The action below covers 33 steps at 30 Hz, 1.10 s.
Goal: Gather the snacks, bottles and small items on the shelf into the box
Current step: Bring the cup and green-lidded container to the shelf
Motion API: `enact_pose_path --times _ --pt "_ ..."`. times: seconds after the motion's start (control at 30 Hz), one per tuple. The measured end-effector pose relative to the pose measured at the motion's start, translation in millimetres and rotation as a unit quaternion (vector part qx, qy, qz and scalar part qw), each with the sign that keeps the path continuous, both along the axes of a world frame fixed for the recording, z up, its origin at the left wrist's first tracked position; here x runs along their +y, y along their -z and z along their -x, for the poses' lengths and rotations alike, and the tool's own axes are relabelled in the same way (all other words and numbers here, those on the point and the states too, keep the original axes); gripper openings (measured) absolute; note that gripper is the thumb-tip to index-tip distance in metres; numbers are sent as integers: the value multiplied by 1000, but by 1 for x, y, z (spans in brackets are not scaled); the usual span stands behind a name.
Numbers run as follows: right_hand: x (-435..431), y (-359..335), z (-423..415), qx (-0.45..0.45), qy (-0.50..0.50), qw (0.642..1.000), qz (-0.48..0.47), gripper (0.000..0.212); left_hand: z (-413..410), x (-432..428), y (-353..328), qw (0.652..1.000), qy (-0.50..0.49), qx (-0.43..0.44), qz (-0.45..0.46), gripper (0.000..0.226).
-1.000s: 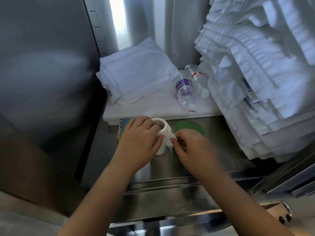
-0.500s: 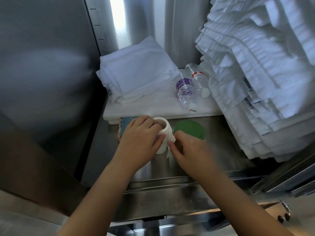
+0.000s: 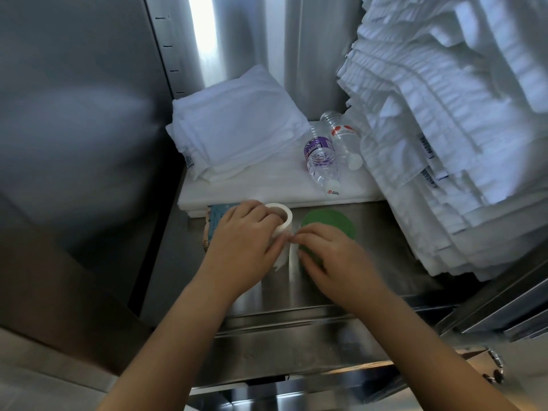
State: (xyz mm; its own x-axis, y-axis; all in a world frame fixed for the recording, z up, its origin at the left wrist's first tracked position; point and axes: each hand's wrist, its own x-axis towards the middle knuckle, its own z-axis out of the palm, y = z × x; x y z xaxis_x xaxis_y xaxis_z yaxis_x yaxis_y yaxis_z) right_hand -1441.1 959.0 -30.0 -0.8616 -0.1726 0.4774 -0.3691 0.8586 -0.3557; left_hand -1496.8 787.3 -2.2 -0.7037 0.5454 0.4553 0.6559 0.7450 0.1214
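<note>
View from above of a stainless steel shelf (image 3: 379,262), with two bare forearms reaching in from below. The left hand (image 3: 240,241) grips a white hollow roll (image 3: 283,216) standing upright near the front of the shelf, with its fingers curled over the top rim and side. The right hand (image 3: 335,256) is just beside it. Its thumb and fingertips are drawn together at the upper end of a loose white strip (image 3: 293,258) that hangs down from the roll; the pinch is slightly blurred. This hand partly covers a flat round green lid (image 3: 329,223) lying on the shelf to the right of the roll. A blue patterned packet (image 3: 216,219) sits left of the roll, mostly hidden by the left hand.

Behind them, a flat white cloth (image 3: 267,189) covers the back of the shelf. On it lie a clear plastic bottle with a purple label (image 3: 320,155) and a clear plastic bottle with a red and white label (image 3: 341,134), side by side, caps pointing forward. Folded white towels (image 3: 237,132) are stacked at back left, and a tall pile of white linens (image 3: 444,143) fills the right side.
</note>
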Motion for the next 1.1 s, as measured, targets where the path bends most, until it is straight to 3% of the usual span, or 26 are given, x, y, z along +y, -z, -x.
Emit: enact_pose_path --times 0.1,0.23,0.33,0.53,0.77,1.1 --pt "18 -5 7 28 55 997 38 25 1 -1 1 1000 6 13 0 15" --pt "30 -2 16 -91 133 987 10 59 0 0 -1 999 11 -14 -39 12" --pt "29 8 20 -150 122 981 5 75 -3 1 -3 997 9 -34 -70 15" --pt "26 17 22 -117 123 986 5 74 -2 2 1 998 -13 -36 -59 42" --pt "27 20 25 -127 94 987 18 79 -1 5 3 999 -34 -32 -25 45" --pt "33 11 21 -73 59 995 38 74 -32 1 -8 993 -92 -41 -66 50"
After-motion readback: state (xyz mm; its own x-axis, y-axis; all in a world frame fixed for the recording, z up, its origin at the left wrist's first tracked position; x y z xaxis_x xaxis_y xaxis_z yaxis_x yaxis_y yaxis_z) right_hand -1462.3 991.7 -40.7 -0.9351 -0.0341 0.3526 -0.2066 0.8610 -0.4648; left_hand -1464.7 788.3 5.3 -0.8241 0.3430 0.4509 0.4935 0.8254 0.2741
